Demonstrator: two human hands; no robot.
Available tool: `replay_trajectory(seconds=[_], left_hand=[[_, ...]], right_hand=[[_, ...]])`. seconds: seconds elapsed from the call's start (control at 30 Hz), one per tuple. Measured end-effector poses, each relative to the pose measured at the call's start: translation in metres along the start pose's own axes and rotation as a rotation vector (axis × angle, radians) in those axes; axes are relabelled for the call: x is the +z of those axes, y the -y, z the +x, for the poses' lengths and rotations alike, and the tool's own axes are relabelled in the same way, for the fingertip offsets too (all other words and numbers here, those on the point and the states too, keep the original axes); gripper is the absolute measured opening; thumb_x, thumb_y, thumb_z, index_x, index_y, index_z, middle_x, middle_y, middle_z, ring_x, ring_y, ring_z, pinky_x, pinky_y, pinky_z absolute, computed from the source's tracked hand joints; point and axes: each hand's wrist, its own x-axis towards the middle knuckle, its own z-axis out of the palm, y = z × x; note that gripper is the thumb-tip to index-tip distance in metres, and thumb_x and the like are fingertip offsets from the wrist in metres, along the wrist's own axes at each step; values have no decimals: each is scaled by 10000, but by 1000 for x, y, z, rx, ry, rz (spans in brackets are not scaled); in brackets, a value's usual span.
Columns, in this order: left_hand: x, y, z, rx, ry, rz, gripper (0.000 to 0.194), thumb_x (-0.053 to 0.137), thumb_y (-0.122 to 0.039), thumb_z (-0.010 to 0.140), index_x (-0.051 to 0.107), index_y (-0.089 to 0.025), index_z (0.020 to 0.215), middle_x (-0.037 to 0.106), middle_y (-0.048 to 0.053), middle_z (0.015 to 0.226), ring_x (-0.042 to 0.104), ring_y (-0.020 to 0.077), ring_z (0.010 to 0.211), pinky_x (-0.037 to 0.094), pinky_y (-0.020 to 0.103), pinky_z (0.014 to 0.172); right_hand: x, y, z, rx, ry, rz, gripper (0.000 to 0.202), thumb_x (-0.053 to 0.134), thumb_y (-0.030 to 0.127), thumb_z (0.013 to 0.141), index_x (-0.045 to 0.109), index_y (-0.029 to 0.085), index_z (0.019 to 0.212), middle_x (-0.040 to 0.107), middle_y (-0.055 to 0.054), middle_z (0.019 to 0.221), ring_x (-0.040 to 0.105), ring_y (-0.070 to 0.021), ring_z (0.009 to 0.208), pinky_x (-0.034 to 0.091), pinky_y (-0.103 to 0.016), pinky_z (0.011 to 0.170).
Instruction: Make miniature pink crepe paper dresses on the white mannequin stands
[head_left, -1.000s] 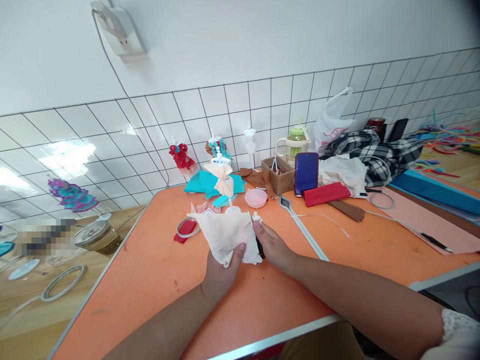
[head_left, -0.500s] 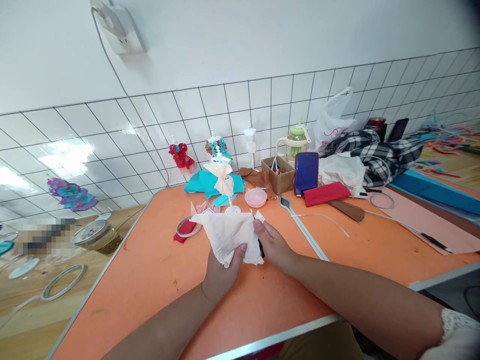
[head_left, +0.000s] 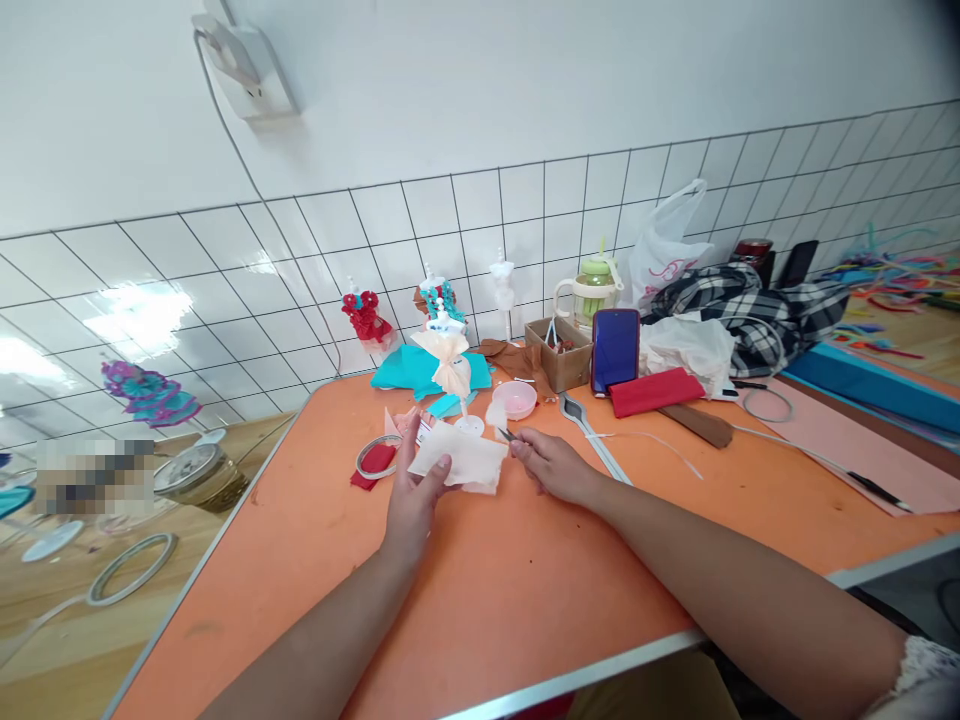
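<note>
My left hand (head_left: 411, 505) pinches a folded piece of cream crepe paper (head_left: 471, 460) under its thumb, above the orange table. In my right hand (head_left: 553, 466) is a small pair of scissors (head_left: 507, 435), its dark pointed tip just off the paper's right edge. A small pale paper scrap (head_left: 496, 416) shows beside that tip; whether it rests on anything, I cannot tell. Just behind the paper stands a white doll form on a stand (head_left: 466, 427), with a cream paper bow (head_left: 450, 368) on its front.
Behind are a pink bowl (head_left: 514, 400), a cardboard box (head_left: 559, 362), a phone (head_left: 615, 350) and red folded paper (head_left: 657, 391). A tape roll (head_left: 377, 457) lies left on red paper. Decorated doll forms (head_left: 366, 318) line the wall. A grey strip (head_left: 600, 445) lies right.
The larger cream sheet is now a smaller folded piece, shifted away from the scissors. A small scrap has appeared by the scissor tip. My left hand has moved left and its fingers show behind the paper.
</note>
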Motion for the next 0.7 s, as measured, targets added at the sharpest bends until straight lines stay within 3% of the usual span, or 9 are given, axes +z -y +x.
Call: replay_trajectory(seconds=[0.17,0.27,0.37,0.5,0.6,0.7], left_hand=[[2,2,-1,-63,13,118,546,631,-457,784,543,-222,1269,659,51,985,645,195,879,558,305,750],[1,-1,0,-94,58,-70,572,583,-459,817,456,-266,1341,656,52,1011,660,222,931,559,334,775],[-4,-6,4,-71,109,-260,588,551,-424,837,360,-323,1384,666,33,1013,642,240,1037,543,326,817],[-10,-7,8,-115,95,-280,464,703,-211,722,576,-254,1167,691,9,947,642,210,1042,522,233,810],[-12,-3,9,-152,116,-287,323,727,-224,705,655,-215,1020,693,23,965,664,200,962,521,231,765],[-13,-1,6,-49,199,-237,331,637,-438,776,692,-187,984,693,72,970,644,236,927,505,301,760]], right_hand=[[7,1,-1,3,-46,-93,318,360,521,911,460,236,814,491,36,614,480,-139,537,328,-234,489],[0,0,2,12,-166,-82,285,367,497,910,483,238,884,500,22,687,479,-144,597,336,-239,519],[-6,1,3,27,-223,-70,262,494,468,849,512,244,985,452,41,650,431,-133,571,315,-234,517],[-3,1,3,78,-171,-62,364,570,334,773,543,273,1130,410,62,593,399,-120,535,297,-223,499],[3,-1,4,156,-128,110,453,588,287,725,517,252,1172,399,71,583,378,-106,501,296,-209,458],[6,0,5,274,-85,478,277,557,328,740,515,213,989,429,70,596,265,-65,415,210,-186,372]])
